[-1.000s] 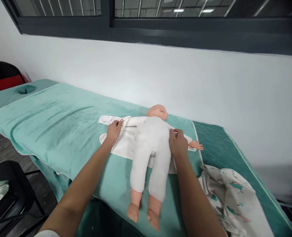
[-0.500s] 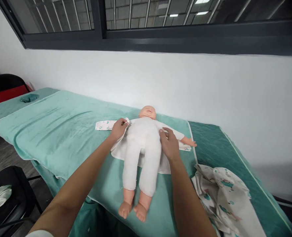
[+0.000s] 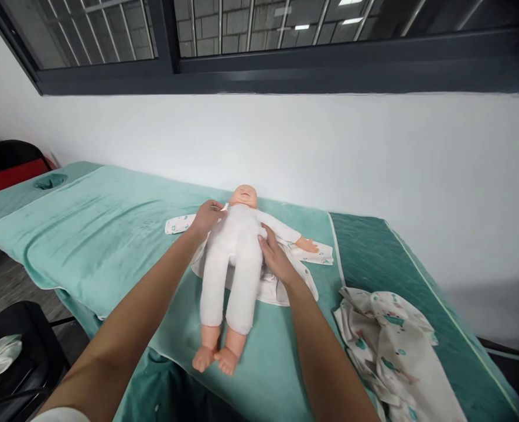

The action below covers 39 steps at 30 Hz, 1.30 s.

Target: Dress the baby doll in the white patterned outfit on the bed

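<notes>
Both arms (image 3: 140,310) outstretched, hands (image 3: 277,259) apart, left fingertips (image 3: 218,206) perhaps pinched.

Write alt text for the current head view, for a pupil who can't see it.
A baby doll with a white fabric body lies face up on a white patterned shirt, a person's left hand at its shoulder and right hand at its side. Pale green cloth lies beneath, with crumpled white printed fabric at right.

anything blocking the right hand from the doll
Nothing visible stands in the way: the right hand is against the side of the doll. The spread white garment lies partly beneath the doll, and the crumpled patterned cloth lies farther right.
</notes>
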Motion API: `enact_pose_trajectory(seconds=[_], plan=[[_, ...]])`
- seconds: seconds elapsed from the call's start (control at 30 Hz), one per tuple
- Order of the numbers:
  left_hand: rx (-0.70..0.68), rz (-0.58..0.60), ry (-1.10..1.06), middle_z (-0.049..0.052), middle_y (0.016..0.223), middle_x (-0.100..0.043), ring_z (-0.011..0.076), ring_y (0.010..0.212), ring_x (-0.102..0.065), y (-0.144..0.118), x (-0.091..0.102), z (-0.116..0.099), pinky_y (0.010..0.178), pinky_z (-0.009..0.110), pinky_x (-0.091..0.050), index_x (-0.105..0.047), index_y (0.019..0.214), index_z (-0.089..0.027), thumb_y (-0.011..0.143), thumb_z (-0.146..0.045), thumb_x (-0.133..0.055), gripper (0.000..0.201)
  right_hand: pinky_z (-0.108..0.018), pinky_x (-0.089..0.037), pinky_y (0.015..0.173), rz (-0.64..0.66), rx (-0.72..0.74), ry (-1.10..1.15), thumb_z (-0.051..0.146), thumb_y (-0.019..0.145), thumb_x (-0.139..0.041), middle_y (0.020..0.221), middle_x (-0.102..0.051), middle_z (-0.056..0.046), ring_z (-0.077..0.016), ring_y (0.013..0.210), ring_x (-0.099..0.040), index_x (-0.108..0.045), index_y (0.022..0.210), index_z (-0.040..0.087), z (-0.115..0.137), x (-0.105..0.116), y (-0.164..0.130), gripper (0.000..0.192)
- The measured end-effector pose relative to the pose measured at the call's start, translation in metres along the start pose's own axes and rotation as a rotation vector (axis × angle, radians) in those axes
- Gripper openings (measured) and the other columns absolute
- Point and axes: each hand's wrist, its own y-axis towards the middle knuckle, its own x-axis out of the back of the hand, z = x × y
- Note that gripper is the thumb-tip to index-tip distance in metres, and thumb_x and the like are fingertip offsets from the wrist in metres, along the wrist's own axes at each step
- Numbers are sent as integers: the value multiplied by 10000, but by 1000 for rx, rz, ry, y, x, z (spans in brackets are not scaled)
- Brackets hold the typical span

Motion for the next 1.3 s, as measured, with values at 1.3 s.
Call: enact_pose_trajectory(seconds=[1.3], plan=[[-574, 709, 1147, 137, 1084, -704, 311, 986, -680, 5, -167, -61, 866, 407, -484, -653, 1098, -206, 691, -55, -684, 435, -423, -461, 1018, -18, 26, 38, 430, 902, -550, 1342, -627, -88, -280, 1218, -583, -527, 1317, 220, 19, 14, -2, 466]])
